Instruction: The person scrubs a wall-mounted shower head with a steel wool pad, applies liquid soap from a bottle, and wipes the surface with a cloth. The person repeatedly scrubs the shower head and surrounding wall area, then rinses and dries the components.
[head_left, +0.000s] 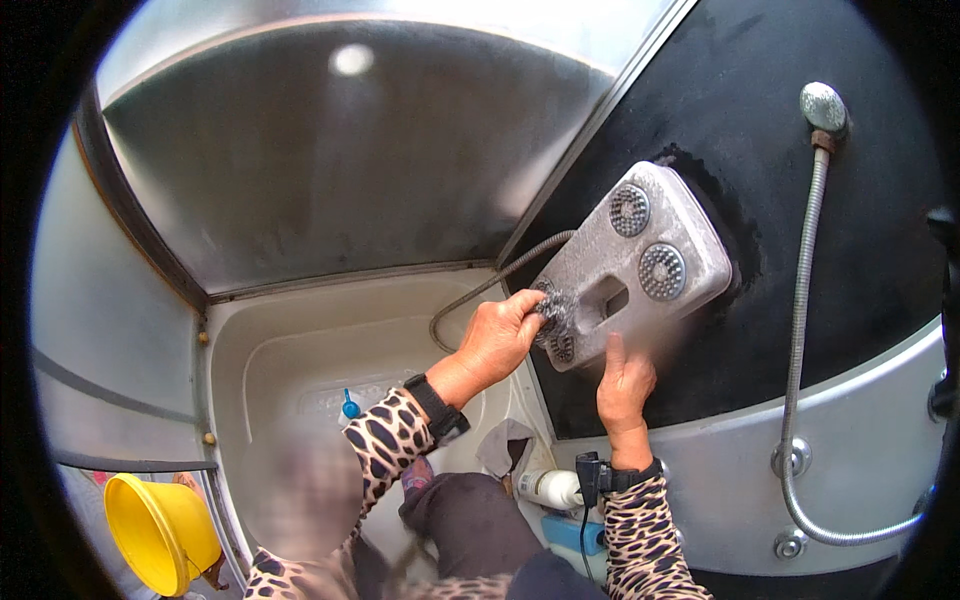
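Observation:
A grey shower panel (600, 262) with round nozzle plates and a rectangular recess sits tilted against the black wall. At its lower left end my left hand (499, 334) pinches a metal wire scouring pad (556, 311), which touches the panel over the small nozzles. Against the panel's lower edge rests my right hand (628, 382), its index finger pointing up along the front; blur hides part of what it touches, so its grasp is unclear. A flexible metal hose (480, 285) runs from behind the panel down toward the tub.
Below lies a white bathtub (262, 352) with a small blue-topped object (350, 406). A grey cloth (499, 450), a white bottle (555, 489) and a blue sponge (574, 534) lie near my knees. Another shower hose (799, 337) hangs at right. A yellow bucket (154, 532) stands outside, lower left.

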